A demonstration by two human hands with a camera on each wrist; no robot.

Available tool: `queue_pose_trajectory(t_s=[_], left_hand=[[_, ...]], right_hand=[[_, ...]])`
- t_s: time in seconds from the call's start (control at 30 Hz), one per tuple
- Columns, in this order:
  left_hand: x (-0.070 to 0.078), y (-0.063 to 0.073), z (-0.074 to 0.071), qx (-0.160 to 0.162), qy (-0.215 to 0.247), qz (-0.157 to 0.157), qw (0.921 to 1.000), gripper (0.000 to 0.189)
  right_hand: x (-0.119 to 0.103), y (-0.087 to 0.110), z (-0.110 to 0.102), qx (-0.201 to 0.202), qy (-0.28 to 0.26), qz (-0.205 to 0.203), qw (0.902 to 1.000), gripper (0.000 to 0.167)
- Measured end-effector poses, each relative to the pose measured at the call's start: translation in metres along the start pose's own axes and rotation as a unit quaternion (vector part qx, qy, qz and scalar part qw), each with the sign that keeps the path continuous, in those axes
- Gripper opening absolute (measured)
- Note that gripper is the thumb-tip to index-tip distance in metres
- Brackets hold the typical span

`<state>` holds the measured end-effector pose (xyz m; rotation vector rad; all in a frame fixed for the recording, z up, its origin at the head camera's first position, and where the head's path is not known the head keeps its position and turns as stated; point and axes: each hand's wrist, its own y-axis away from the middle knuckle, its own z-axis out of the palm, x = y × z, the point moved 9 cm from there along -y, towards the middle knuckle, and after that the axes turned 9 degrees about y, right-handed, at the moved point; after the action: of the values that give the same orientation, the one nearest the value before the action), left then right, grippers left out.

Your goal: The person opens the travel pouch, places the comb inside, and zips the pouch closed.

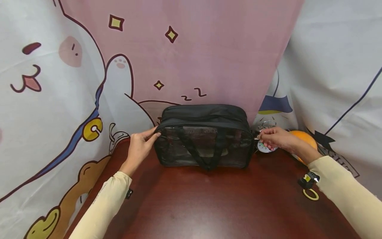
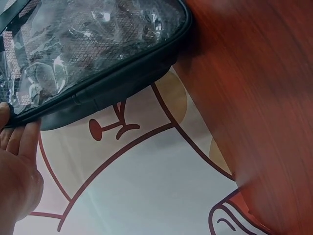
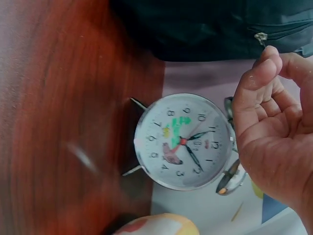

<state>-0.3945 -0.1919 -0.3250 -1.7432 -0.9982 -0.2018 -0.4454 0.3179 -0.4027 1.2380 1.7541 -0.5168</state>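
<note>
A black toiletry bag (image 1: 206,114) with a clear front panel and black strap handles stands upright on the table. At its upper left corner, my left hand (image 1: 140,146) pinches the edge between thumb and fingers; the left wrist view shows that hand (image 2: 19,166) at the bag's piped rim (image 2: 98,88). On the other side, my right hand (image 1: 277,137) pinches the zipper pull, whose metal slider (image 3: 261,36) shows at the bag's end in the right wrist view. The zipped top looks closed. Something pale shows dimly through the clear panel.
A twin-bell alarm clock (image 3: 183,142) stands right of the bag, just below my right hand. Beside it is an orange round object (image 1: 304,141), partly behind my forearm. A printed cloth (image 1: 209,59) hangs behind the dark red wooden table (image 1: 194,202).
</note>
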Motion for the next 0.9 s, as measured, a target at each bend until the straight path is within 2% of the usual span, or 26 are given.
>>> queue_pose_trajectory(t_s=[0.23,0.47,0.63,0.8,0.9], left_hand=[[0.0,0.0,0.002,0.0,0.001,0.001,1.0,0.033],[0.001,0.0,0.003,0.013,-0.006,0.001,0.9999,0.034],[0.004,0.0,0.007,0.014,-0.006,-0.007,0.9999,0.035],[0.012,0.004,0.008,0.005,-0.023,0.0,0.9997,0.042],[0.022,0.008,0.006,-0.005,-0.032,0.005,0.9995,0.062]], right_hand=[[0.007,0.0,0.004,0.024,-0.005,0.002,0.9997,0.026],[0.007,0.001,0.003,0.052,0.033,-0.003,0.9981,0.021],[0.015,0.008,0.0,0.097,0.04,0.013,0.9944,0.021],[0.013,0.024,-0.001,0.163,0.029,0.042,0.9853,0.037],[-0.006,0.038,0.003,0.193,0.07,0.039,0.9779,0.058]])
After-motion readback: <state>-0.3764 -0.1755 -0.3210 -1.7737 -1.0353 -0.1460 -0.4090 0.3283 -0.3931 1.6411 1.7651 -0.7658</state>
